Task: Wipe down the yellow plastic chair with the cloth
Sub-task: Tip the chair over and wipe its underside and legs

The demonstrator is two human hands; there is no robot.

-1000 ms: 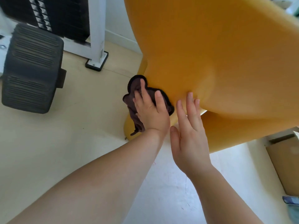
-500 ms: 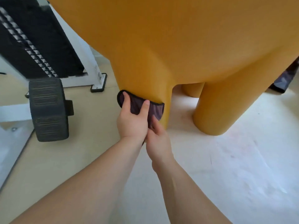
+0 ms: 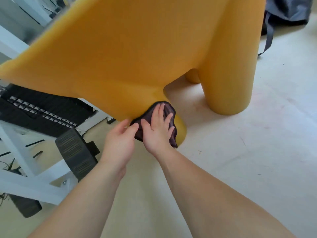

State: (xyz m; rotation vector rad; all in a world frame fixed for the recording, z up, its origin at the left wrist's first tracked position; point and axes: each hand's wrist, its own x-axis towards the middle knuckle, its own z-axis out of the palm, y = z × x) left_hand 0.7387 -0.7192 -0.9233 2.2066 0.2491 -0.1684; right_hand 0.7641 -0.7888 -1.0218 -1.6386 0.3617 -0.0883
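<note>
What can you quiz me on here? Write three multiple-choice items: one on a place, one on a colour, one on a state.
1. Where is the cloth?
A. On the floor
B. Against the chair's near leg
C. Over the pedal

2. What colour is the cloth?
A. White
B. Green
C. Dark purplish brown

3. How is the right hand set?
A. Flat, fingers spread
B. Clenched in a fist
C. Hanging clear of the chair

Answers: 1 B, the cloth is pressed to the near leg of the yellow chair. 2 C, it shows dark purplish brown against the yellow. 3 A, the right hand lies flat on the cloth, fingers spread.
</note>
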